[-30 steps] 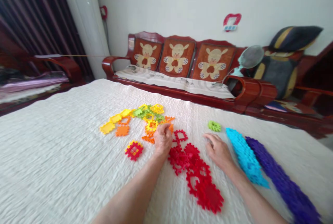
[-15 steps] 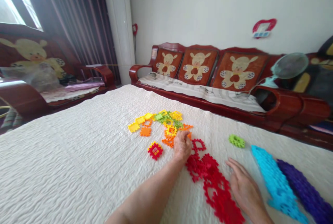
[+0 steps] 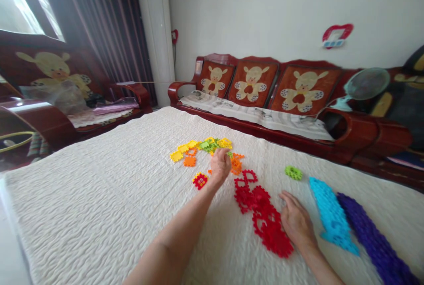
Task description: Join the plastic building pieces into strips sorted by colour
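Past the far end of the red interlocking tiles (image 3: 265,199), the left hand (image 3: 221,166) curls over the orange tiles (image 3: 236,165); whether its grip holds one cannot be told. Just right of the red interlocking tiles, the right hand (image 3: 297,223) lies loosely spread. Colours seem grouped to keep like together, the red row's long axis pointing far-left toward the orange tiles.

Room: home, living-room type
Seating: wooden sofa (image 3: 261,130), animal-figure cushions (image 3: 253,82)
Drapery: long dark curtain (image 3: 111,24)
Foreground: quilted cover (image 3: 99,196)
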Available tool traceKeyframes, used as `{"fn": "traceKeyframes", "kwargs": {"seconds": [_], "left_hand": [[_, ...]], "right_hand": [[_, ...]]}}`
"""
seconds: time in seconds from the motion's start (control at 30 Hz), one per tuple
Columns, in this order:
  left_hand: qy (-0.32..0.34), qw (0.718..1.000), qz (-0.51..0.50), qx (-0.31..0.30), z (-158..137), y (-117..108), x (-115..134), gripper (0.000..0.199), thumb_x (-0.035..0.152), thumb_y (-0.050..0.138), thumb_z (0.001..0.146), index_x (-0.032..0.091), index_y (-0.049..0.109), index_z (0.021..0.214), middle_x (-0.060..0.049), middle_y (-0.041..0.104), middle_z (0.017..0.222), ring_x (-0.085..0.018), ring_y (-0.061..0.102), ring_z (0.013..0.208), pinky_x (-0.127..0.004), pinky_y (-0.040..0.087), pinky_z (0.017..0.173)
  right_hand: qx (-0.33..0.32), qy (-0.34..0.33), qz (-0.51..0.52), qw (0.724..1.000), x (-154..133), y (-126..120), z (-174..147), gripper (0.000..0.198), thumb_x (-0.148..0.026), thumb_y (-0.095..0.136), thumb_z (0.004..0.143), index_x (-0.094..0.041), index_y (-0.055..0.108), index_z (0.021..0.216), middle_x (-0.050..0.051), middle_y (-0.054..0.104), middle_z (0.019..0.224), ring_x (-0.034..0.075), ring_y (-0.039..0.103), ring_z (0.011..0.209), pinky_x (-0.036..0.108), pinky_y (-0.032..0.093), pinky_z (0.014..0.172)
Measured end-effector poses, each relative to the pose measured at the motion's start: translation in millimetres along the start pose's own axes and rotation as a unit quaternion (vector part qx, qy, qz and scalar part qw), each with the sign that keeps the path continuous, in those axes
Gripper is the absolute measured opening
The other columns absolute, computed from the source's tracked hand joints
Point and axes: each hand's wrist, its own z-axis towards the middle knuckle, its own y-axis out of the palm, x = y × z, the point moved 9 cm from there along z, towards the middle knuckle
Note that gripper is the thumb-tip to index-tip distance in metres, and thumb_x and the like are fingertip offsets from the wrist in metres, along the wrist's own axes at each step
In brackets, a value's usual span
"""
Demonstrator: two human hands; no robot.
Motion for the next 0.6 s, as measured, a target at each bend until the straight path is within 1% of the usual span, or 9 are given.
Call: {"fn": "traceKeyframes", "kwargs": {"seconds": [0.03,0.1,0.2,0.27,0.37,0.43,0.47,0.53,0.6], "left_hand": [[-0.006,0.999,0.043,-0.025,12.8,-8.5,-7.2,0.036,0.008,0.045,0.085,0.020,0.065,0.113,-0.009,0.066,0.105,-0.020,0.062,0.100,-0.035,0.049,0.092],[0.007,0.984,0.141,-0.110,36.3,-16.6,-21.4,0.046,0.008,0.047,0.084,0.020,0.058,0.128,-0.011,0.061,0.120,-0.023,0.058,0.112,-0.036,0.045,0.099],[0.053,0.932,0.259,-0.248,57.2,-13.3,-42.9,0.062,0.009,0.052,0.081,0.022,0.045,0.141,-0.014,0.050,0.139,-0.028,0.052,0.123,-0.041,0.042,0.104],[0.079,0.898,0.301,-0.312,63.3,-6.5,-55.2,0.071,0.015,0.060,0.080,0.024,0.038,0.147,-0.015,0.043,0.146,-0.031,0.048,0.127,-0.043,0.040,0.105],[0.104,0.867,0.304,-0.381,68.3,7.9,-65.7,0.088,0.034,0.072,0.076,0.024,0.029,0.152,-0.016,0.040,0.150,-0.032,0.047,0.129,-0.039,0.038,0.107],[0.105,0.850,0.299,-0.420,72.4,17.4,-70.1,0.098,0.042,0.077,0.072,0.023,0.026,0.153,-0.016,0.041,0.149,-0.031,0.048,0.128,-0.037,0.038,0.107],[0.102,0.842,0.300,-0.436,75.3,21.6,-71.6,0.101,0.043,0.079,0.069,0.022,0.026,0.153,-0.016,0.044,0.148,-0.031,0.049,0.127,-0.037,0.038,0.106],[0.099,0.829,0.306,-0.457,82.2,28.5,-72.6,0.103,0.042,0.083,0.063,0.022,0.033,0.150,-0.015,0.052,0.141,-0.030,0.052,0.124,-0.036,0.039,0.104],[0.105,0.819,0.308,-0.473,88.0,35.1,-70.6,0.095,0.037,0.086,0.058,0.023,0.046,0.143,-0.012,0.060,0.132,-0.028,0.055,0.119,-0.035,0.040,0.102]], "right_hand": [[0.000,-0.001,-0.002,1.000,-1.5,-0.3,0.3,0.042,-0.010,0.034,0.081,-0.010,0.066,0.109,0.017,0.069,0.114,0.026,0.066,0.107,0.043,0.054,0.096],[0.001,-0.002,-0.005,1.000,-3.6,-0.7,0.6,0.042,-0.010,0.034,0.081,-0.009,0.066,0.108,0.018,0.069,0.114,0.026,0.066,0.107,0.043,0.054,0.097],[0.004,0.008,-0.004,1.000,-3.6,-0.2,0.9,0.041,-0.010,0.035,0.080,-0.010,0.066,0.107,0.018,0.069,0.113,0.026,0.065,0.108,0.044,0.054,0.097],[0.003,0.016,0.000,1.000,-2.9,0.5,1.1,0.041,-0.010,0.036,0.080,-0.011,0.067,0.107,0.017,0.069,0.113,0.026,0.065,0.109,0.044,0.053,0.097],[-0.001,0.023,0.009,1.000,-2.6,0.7,1.4,0.040,-0.010,0.038,0.079,-0.011,0.068,0.106,0.017,0.069,0.114,0.025,0.065,0.109,0.043,0.053,0.099],[-0.002,0.026,0.010,1.000,-2.8,0.0,1.6,0.040,-0.010,0.038,0.079,-0.012,0.068,0.106,0.016,0.069,0.115,0.025,0.065,0.109,0.044,0.053,0.099],[-0.002,0.025,0.008,1.000,-3.3,-0.5,1.8,0.040,-0.010,0.038,0.080,-0.012,0.067,0.107,0.016,0.069,0.115,0.025,0.065,0.109,0.044,0.053,0.099],[-0.003,0.022,0.001,1.000,-4.9,-1.6,2.1,0.040,-0.009,0.038,0.080,-0.011,0.067,0.107,0.016,0.069,0.114,0.025,0.065,0.109,0.044,0.053,0.098],[-0.002,0.020,-0.007,1.000,-6.5,-2.9,2.5,0.039,-0.009,0.037,0.081,-0.011,0.067,0.106,0.016,0.069,0.113,0.025,0.065,0.109,0.043,0.053,0.098]]}}
